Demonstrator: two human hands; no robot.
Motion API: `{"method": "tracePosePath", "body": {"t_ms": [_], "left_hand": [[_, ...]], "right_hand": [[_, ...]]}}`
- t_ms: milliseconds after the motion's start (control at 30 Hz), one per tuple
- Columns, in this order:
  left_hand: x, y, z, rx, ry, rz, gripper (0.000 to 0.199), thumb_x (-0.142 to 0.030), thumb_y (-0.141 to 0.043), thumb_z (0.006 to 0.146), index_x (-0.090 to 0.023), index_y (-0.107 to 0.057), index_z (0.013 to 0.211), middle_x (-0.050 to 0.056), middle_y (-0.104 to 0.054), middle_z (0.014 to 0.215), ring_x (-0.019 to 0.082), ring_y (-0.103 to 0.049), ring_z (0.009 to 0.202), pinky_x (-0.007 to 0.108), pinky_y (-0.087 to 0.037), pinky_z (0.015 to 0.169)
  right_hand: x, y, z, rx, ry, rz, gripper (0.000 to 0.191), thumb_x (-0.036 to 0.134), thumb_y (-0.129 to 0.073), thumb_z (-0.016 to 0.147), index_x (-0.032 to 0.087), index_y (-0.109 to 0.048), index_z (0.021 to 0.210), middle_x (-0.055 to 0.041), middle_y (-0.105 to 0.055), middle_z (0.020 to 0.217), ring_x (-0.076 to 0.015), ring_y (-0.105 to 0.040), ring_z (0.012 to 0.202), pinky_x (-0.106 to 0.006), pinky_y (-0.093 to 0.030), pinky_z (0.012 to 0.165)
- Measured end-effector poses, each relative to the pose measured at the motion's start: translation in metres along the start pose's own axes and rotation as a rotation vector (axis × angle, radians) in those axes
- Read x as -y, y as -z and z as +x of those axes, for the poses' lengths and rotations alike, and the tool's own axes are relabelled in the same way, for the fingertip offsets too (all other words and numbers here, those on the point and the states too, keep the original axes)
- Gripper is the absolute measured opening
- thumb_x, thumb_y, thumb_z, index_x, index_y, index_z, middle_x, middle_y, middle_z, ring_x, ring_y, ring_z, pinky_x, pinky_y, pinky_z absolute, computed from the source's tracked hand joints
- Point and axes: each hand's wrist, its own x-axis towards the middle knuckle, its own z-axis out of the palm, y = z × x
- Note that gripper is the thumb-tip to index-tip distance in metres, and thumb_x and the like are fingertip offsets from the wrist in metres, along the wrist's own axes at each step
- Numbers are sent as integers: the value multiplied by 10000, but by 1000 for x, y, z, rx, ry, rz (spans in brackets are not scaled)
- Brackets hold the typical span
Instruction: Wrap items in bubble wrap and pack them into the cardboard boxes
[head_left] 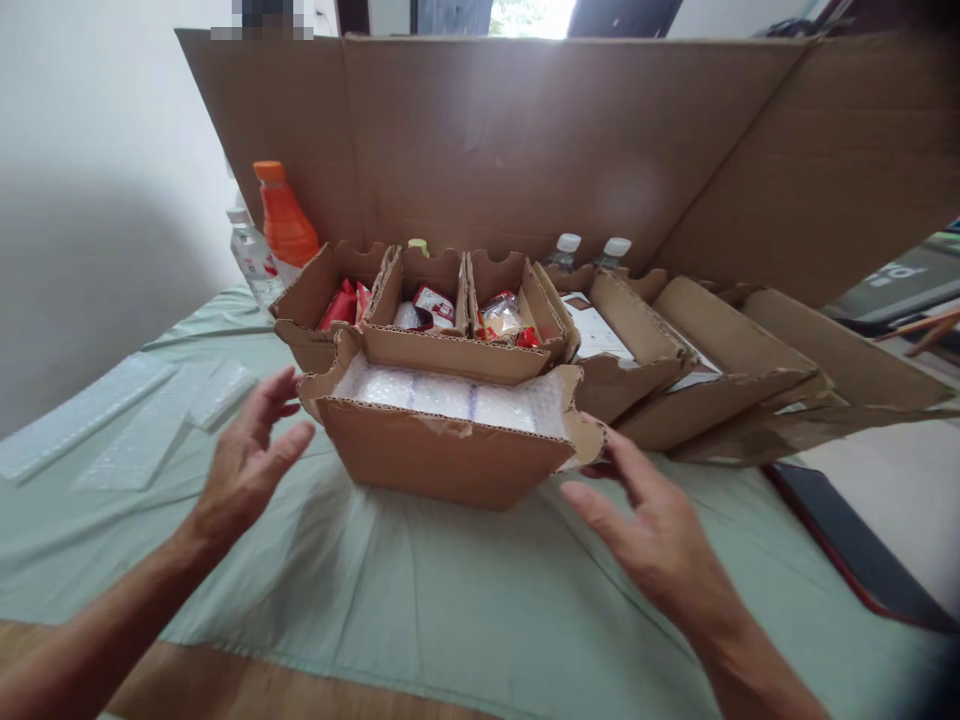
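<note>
A cardboard box (450, 462) stands in the middle of the cloth-covered table, its top uncovered. Bubble wrap (442, 393) fills it, with pale contents and faint purple lines showing through. My left hand (247, 462) is beside the box's left end, thumb and fingers spread, holding nothing. At the right end, my right hand (652, 535) has its thumb apart from the fingers; the fingertips reach the cut cardboard edge, and I cannot tell whether they touch it. Behind the box, a row of cardboard bins holds red packets (345, 305), a red-and-white packet (435, 308) and a clear-fronted snack packet (504, 318).
Strips of bubble wrap (142, 430) lie on the green cloth (420, 610) at left. An orange bottle (289, 225) and a clear bottle (253, 250) stand behind. More bins (720, 350) lean at right, near a dark flat object (847, 535). A tall cardboard panel (525, 140) rises behind.
</note>
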Motion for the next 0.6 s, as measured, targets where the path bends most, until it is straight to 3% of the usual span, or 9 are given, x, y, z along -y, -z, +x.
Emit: {"method": "tracePosePath", "body": {"t_ms": [67, 133, 233, 300, 400, 500, 600], "left_hand": [[12, -19, -2, 103, -6, -85, 711, -605, -685, 844, -221, -530, 1423, 119, -614, 1450, 327, -600, 1310, 469, -477, 1137], [11, -41, 2, 131, 9, -149, 745, -650, -699, 813, -174, -564, 1369, 146, -660, 1375, 341, -619, 1283, 463, -498, 1110], [0, -66, 3, 68, 40, -236, 836, -727, -710, 747, -128, -593, 1319, 169, -710, 1255, 353, -668, 1189, 476, -543, 1044], [-3, -71, -9, 20, 28, -264, 826, -726, -727, 729, -128, -615, 1287, 164, -719, 1210, 348, -672, 1175, 481, -529, 1065], [6, -55, -53, -18, 47, -239, 698, -645, -760, 758, -152, -654, 1239, 134, -734, 1122, 328, -691, 1113, 473, -531, 1068], [16, -19, -107, -93, 112, -134, 570, -552, -770, 797, -177, -677, 1217, 105, -745, 1054, 326, -705, 1073, 453, -566, 1021], [4, 13, -124, -238, 156, 24, 501, -529, -738, 820, -181, -695, 1177, 89, -760, 1021, 339, -716, 1043, 440, -604, 943]], "right_hand": [[1, -30, 4, 54, 6, 124, 637, 630, -626, 912, 232, -554, 1404, -136, -677, 1335, -308, -669, 1152, -458, -551, 988], [5, -54, 12, 19, 21, 225, 683, 641, -584, 940, 218, -483, 1467, -160, -619, 1423, -322, -596, 1291, -503, -477, 1103], [9, -73, 14, -104, 28, 312, 757, 639, -548, 965, 214, -364, 1565, -169, -525, 1532, -325, -504, 1408, -557, -386, 1188], [9, -76, 2, -166, 23, 325, 783, 637, -551, 966, 209, -341, 1588, -171, -500, 1555, -336, -472, 1439, -590, -351, 1209], [15, -76, -36, -204, 34, 318, 742, 591, -550, 984, 232, -345, 1600, -156, -500, 1560, -342, -463, 1451, -605, -355, 1210], [34, -81, -72, -183, 95, 293, 685, 501, -554, 1007, 289, -323, 1616, -116, -467, 1598, -327, -447, 1472, -582, -400, 1195], [60, -85, -72, -121, 128, 298, 658, 483, -594, 989, 292, -387, 1583, -111, -481, 1588, -332, -447, 1470, -592, -404, 1189]]}}
